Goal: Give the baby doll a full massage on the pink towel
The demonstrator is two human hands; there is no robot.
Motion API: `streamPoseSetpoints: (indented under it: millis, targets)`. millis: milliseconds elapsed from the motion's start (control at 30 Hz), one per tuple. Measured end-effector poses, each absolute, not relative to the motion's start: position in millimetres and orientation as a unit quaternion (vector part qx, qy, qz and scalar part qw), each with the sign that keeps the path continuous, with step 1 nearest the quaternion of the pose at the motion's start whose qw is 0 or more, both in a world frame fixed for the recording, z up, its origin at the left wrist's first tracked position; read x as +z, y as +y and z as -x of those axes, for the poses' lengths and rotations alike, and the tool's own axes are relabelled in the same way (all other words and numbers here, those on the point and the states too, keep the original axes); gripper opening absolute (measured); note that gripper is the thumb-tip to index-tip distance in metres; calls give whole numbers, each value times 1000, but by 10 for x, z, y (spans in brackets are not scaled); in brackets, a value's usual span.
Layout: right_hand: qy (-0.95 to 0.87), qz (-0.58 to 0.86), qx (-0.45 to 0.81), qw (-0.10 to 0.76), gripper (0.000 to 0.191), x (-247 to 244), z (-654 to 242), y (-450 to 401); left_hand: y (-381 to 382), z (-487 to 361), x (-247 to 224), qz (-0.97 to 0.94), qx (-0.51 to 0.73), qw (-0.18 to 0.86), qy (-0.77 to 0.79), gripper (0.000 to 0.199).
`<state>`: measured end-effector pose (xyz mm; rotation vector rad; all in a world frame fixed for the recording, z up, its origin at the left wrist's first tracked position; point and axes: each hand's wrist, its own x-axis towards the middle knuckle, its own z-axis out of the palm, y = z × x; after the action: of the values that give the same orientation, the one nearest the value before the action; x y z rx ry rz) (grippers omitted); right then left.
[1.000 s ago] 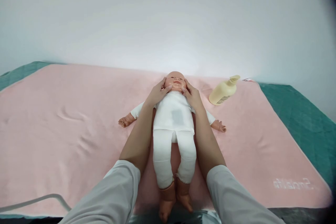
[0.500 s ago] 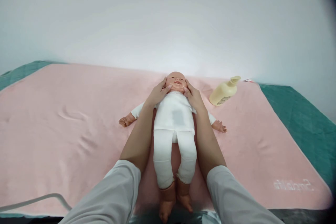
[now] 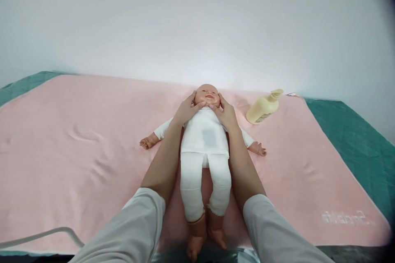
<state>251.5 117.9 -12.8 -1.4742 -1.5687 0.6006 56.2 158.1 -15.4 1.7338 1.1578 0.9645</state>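
A baby doll (image 3: 205, 131) with a white cloth body lies on its back, head toward the wall and feet toward me. My left hand (image 3: 187, 110) cups one side of its head, with the thumb at the chin. On the other side, my right hand (image 3: 226, 111) cups the head the same way, its thumb also by the chin. Both thumbs almost meet below the doll's mouth. The fingertips reach back beside the ears and are partly hidden. Its arms stretch out to either side beyond my forearms.
A pale yellow pump bottle (image 3: 262, 109) stands to the right of the doll's head. The pink blanket (image 3: 77, 164) lies over a green sheet (image 3: 354, 139). A grey cable (image 3: 46, 235) crosses the front left corner. Behind rises a pale wall (image 3: 197, 20).
Both thumbs have slid inward from the doll's cheeks and jaw toward the middle of its chin. My right hand has shifted slightly left. The doll and bottle stay in place.
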Motion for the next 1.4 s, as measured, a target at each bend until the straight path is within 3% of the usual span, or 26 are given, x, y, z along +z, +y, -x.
streamPoseSetpoints:
  millis: [100,433,1000,1400]
  targets:
    - [-629,605,232,430,83,-104,-2493,1165,1569,-592,-157,-680,390,425,452,101]
    - [-633,606,218,430,85,-134,-2491,1182,1548,-674,-146,-667,410,397,479,96]
    - [-651,565,258,436,66,-148,-2611,1188,1543,-555,-84,-683,387,423,453,81]
    - [-636,557,302,440,74,-129,-2628,1180,1542,-531,-64,-690,369,419,461,78]
